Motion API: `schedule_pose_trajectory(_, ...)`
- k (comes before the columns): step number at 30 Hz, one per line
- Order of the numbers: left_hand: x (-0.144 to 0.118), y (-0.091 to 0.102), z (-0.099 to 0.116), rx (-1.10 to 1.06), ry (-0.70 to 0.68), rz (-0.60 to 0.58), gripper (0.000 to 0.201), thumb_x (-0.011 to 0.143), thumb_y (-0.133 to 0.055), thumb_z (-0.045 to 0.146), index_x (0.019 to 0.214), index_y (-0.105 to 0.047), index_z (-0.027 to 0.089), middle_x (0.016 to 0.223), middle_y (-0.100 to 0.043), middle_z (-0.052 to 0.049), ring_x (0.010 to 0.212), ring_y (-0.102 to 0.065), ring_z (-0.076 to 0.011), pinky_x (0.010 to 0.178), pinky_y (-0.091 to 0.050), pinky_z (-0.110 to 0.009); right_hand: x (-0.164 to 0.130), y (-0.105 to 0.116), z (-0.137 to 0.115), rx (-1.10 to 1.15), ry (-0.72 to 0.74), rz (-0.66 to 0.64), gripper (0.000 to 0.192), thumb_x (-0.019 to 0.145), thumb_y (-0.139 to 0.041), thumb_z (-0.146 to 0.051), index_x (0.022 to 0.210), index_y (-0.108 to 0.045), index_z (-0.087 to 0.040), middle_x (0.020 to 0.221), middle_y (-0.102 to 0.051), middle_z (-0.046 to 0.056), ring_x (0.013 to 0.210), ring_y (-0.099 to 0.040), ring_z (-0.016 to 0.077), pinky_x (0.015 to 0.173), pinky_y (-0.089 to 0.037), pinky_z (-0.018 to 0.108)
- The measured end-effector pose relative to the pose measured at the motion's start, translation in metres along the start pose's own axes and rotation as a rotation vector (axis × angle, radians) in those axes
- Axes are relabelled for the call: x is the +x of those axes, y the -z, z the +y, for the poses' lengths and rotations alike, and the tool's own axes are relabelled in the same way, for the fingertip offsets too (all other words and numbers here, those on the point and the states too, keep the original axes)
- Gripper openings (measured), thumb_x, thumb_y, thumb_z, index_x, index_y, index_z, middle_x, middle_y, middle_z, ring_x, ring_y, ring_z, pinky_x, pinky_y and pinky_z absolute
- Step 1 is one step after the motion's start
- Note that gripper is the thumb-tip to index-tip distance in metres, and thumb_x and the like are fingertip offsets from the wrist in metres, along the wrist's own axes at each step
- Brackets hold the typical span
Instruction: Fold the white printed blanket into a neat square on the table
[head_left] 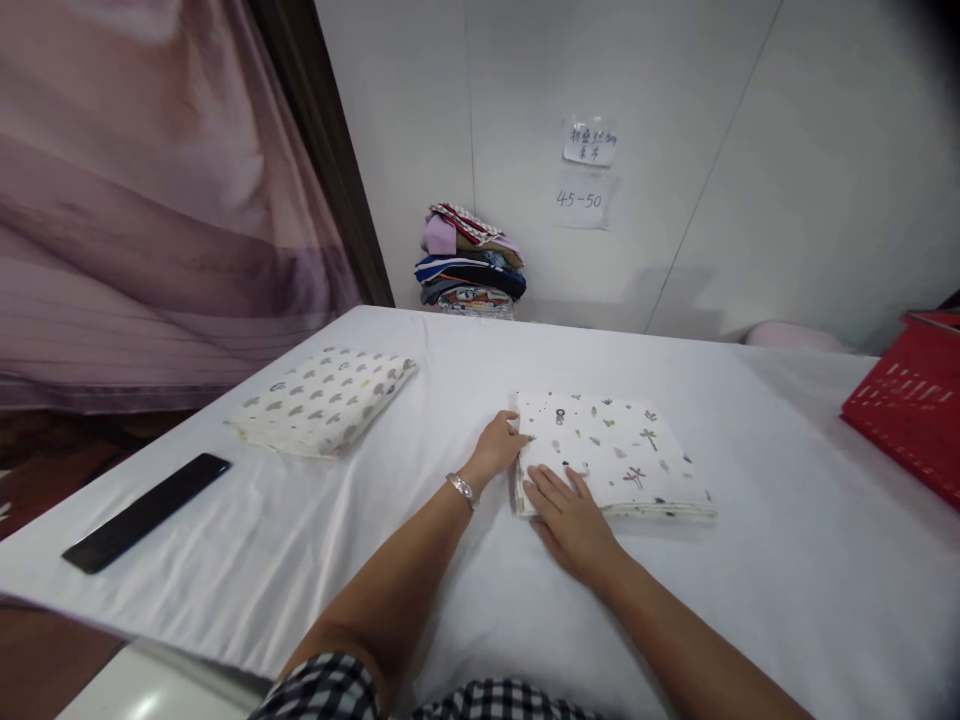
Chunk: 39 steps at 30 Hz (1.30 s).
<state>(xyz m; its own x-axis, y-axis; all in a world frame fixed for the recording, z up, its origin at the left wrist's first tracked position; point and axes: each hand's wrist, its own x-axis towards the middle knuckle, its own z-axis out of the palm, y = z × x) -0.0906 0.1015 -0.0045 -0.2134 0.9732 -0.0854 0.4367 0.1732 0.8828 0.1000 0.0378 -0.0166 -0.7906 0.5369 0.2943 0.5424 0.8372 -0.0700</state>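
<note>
Right at the middle of the counter [420, 560], which is covered by a smooth white sheet, a folded cloth [611, 450] is laid flat. It is a soft, squarish stack of several thin layers, white with small scattered prints of plants and insects, and its layered edges are seen along the near side. The left hand [499, 446] is set against the cloth's left edge, fingers curled at the far-left corner, though whether a layer is pinched there cannot be told; a metal bracelet [462, 489] is worn on that wrist. The right hand [574, 522] is pressed flat and open on the near-left corner of the same cloth, fingers spread and nothing gripped.

Well apart to the left, a second folded cloth [324, 399] is seen, cream with small grey and yellow shapes, slightly puffy. Nearer the left edge a long, flat, glossy black bar [146, 512] is laid slantwise. A pile of mixed coloured fabrics [470, 262] is stacked against the white wall at the back, below two paper notes [587, 170]. A red slotted plastic basket [911, 410] is placed at the right edge.
</note>
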Motion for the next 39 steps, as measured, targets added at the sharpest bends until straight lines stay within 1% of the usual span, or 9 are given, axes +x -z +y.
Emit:
schedule_pose_trajectory(4, 0.002, -0.001, 0.000, -0.009, 0.040, 0.014, 0.042, 0.069, -0.063, 0.016, 0.110, -0.053, 0.017, 0.083, -0.063, -0.003, 0.071, -0.059, -0.0146, 0.063, -0.041, -0.025, 0.001, 0.004, -0.008, 0.048, 0.053, -0.028, 0.045, 0.092, -0.037, -0.021, 0.137, -0.040, -0.018, 0.146, -0.036, 0.008, 0.136, -0.029, 0.0224, 0.109, -0.025, 0.050)
schedule_pose_trajectory(9, 0.014, -0.005, 0.007, -0.033, 0.044, 0.076, 0.038, 0.073, -0.062, 0.022, 0.110, -0.053, 0.016, 0.085, -0.066, -0.004, 0.073, -0.061, -0.0148, 0.066, -0.043, -0.025, 0.002, 0.000, -0.013, 0.062, 0.048, -0.040, 0.047, 0.092, -0.039, -0.024, 0.139, -0.037, -0.019, 0.146, -0.037, 0.008, 0.136, -0.029, 0.0224, 0.110, -0.023, 0.050)
schedule_pose_trajectory(15, 0.045, -0.008, 0.021, 0.062, 0.010, 0.183, 0.040, 0.076, -0.060, 0.026, 0.114, -0.052, 0.017, 0.088, -0.067, -0.005, 0.082, -0.062, -0.0164, 0.073, -0.043, -0.026, 0.002, -0.004, -0.013, 0.094, 0.043, -0.073, 0.048, 0.094, -0.035, -0.023, 0.141, -0.033, -0.018, 0.148, -0.033, 0.008, 0.137, -0.027, 0.0240, 0.110, -0.022, 0.052)
schedule_pose_trajectory(21, 0.078, -0.005, 0.032, 0.124, 0.079, 0.228, 0.040, 0.076, -0.060, 0.033, 0.112, -0.055, 0.017, 0.095, -0.068, -0.007, 0.087, -0.062, -0.0192, 0.075, -0.044, -0.028, 0.002, -0.004, -0.012, 0.130, 0.031, -0.086, 0.049, 0.094, -0.033, -0.023, 0.143, -0.030, -0.020, 0.149, -0.030, 0.007, 0.137, -0.025, 0.0239, 0.110, -0.020, 0.052)
schedule_pose_trajectory(24, 0.089, -0.003, 0.031, 0.145, 0.094, 0.229, 0.037, 0.073, -0.061, 0.026, 0.109, -0.058, 0.017, 0.098, -0.067, -0.009, 0.086, -0.062, -0.0207, 0.073, -0.045, -0.029, 0.001, -0.004, -0.012, 0.138, 0.033, -0.093, 0.050, 0.094, -0.033, -0.024, 0.144, -0.028, -0.019, 0.150, -0.028, 0.007, 0.138, -0.023, 0.0239, 0.111, -0.018, 0.052)
schedule_pose_trajectory(29, 0.096, 0.002, 0.020, 0.160, 0.099, 0.260, 0.038, 0.071, -0.056, 0.016, 0.109, -0.060, 0.016, 0.099, -0.068, -0.008, 0.083, -0.063, -0.0182, 0.073, -0.046, -0.027, 0.002, -0.004, -0.011, 0.159, 0.031, -0.119, 0.051, 0.094, -0.035, -0.026, 0.144, -0.028, -0.019, 0.150, -0.026, 0.008, 0.139, -0.020, 0.0233, 0.111, -0.017, 0.052)
schedule_pose_trajectory(34, 0.093, 0.003, 0.013, 0.217, 0.011, 0.221, 0.026, 0.072, -0.050, 0.014, 0.093, -0.066, 0.016, 0.100, -0.068, -0.008, 0.094, -0.061, -0.0206, 0.085, -0.045, -0.030, 0.004, 0.002, -0.012, 0.193, 0.018, -0.150, 0.051, 0.094, -0.035, -0.027, 0.143, -0.028, -0.019, 0.150, -0.027, 0.008, 0.139, -0.019, 0.0219, 0.112, -0.013, 0.051)
schedule_pose_trajectory(37, 0.093, 0.001, 0.013, 0.259, -0.112, 0.164, 0.033, 0.073, -0.046, 0.010, 0.096, -0.067, 0.019, 0.112, -0.065, -0.005, 0.106, -0.057, -0.0200, 0.095, -0.041, -0.031, 0.006, 0.007, -0.013, 0.206, 0.003, -0.163, 0.049, 0.095, -0.034, -0.029, 0.143, -0.029, -0.019, 0.150, -0.027, 0.008, 0.139, -0.019, 0.0212, 0.112, -0.011, 0.050)
schedule_pose_trajectory(39, 0.094, 0.001, 0.014, 0.306, -0.190, 0.084, 0.036, 0.074, -0.042, 0.009, 0.096, -0.068, 0.019, 0.110, -0.066, -0.004, 0.105, -0.058, -0.0187, 0.095, -0.041, -0.030, 0.006, 0.010, -0.014, 0.212, -0.008, -0.162, 0.049, 0.095, -0.033, -0.029, 0.142, -0.029, -0.019, 0.150, -0.027, 0.008, 0.139, -0.018, 0.0207, 0.113, -0.011, 0.049)
